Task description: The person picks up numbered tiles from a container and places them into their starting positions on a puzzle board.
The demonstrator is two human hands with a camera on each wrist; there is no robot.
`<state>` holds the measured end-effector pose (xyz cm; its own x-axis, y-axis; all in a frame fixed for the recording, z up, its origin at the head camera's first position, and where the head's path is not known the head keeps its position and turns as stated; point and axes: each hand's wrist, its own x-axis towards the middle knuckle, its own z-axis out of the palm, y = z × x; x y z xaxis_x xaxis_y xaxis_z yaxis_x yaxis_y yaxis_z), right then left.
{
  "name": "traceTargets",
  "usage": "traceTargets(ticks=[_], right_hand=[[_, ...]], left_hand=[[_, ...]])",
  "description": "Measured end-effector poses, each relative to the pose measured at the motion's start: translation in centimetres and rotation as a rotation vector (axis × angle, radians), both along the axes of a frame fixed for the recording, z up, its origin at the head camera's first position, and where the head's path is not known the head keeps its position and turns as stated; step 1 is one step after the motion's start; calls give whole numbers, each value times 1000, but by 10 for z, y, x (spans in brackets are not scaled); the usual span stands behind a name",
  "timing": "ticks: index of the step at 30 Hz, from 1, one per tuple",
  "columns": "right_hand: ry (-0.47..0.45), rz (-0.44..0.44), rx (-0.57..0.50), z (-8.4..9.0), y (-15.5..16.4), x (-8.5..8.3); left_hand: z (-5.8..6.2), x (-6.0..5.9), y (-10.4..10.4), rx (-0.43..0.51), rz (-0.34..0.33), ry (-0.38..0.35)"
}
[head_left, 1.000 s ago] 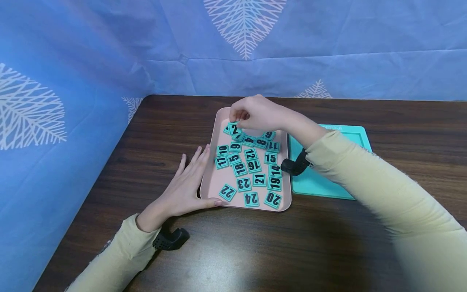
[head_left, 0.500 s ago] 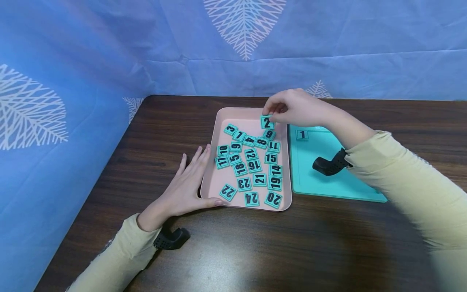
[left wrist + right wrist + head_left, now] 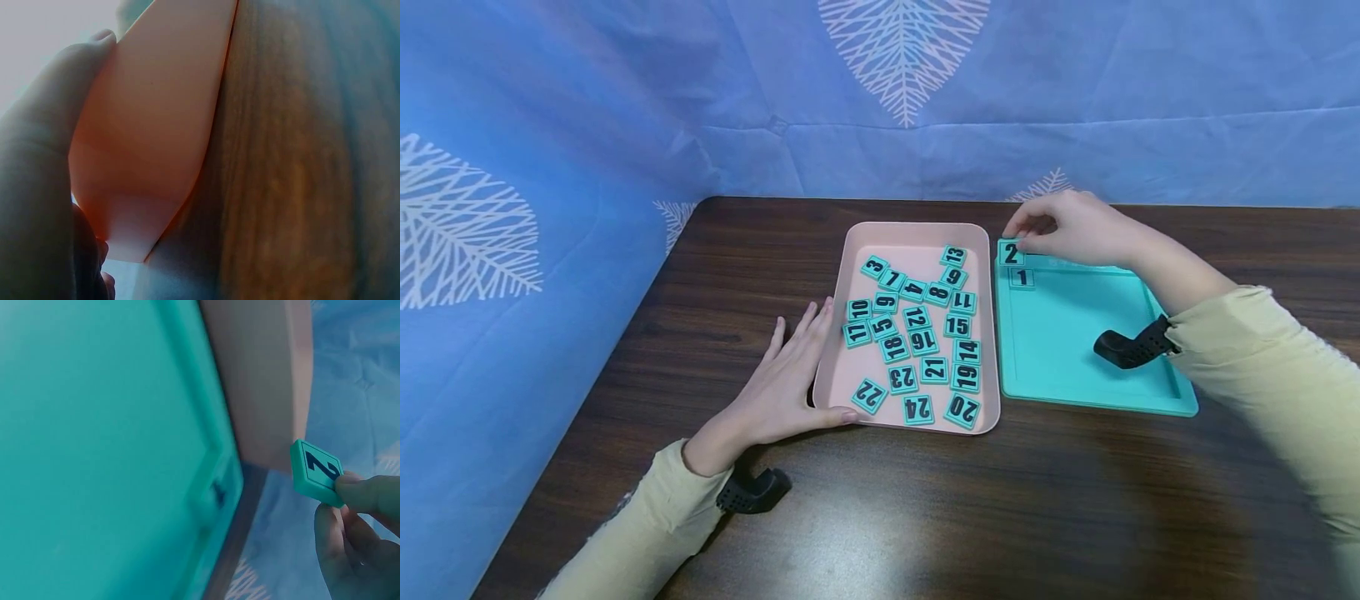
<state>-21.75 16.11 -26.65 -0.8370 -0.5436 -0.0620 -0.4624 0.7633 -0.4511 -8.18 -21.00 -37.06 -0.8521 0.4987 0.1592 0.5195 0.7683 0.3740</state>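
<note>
Left hand [image 3: 782, 383] lies flat, fingers straight against the pink tray [image 3: 917, 236]. Right of the tray, right hand [image 3: 1075, 227] pinches the 2 tile [image 3: 1011, 253] over the teal board's [image 3: 1075, 333] far-left corner. Tile looks light, stiff, best held by its edges. Dark wood table [image 3: 925, 508], blue leaf-print cloth [image 3: 625, 100] behind the tray.

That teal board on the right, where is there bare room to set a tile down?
On the flat teal plastic board, everything right of and below the square teal tile marked 1 is bare. The right hand pinches the tile marked 2 above its far left corner. The pink tray is crowded.
</note>
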Motion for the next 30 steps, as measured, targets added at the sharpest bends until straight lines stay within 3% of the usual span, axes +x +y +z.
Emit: traceTargets(ticks=[13, 30], right_hand=[[-82, -76, 40, -19, 37, -4], [-109, -62, 64, -33, 46, -8]], left_hand=[[1, 0, 0, 10, -7, -8], [2, 1, 1, 33, 4, -42]])
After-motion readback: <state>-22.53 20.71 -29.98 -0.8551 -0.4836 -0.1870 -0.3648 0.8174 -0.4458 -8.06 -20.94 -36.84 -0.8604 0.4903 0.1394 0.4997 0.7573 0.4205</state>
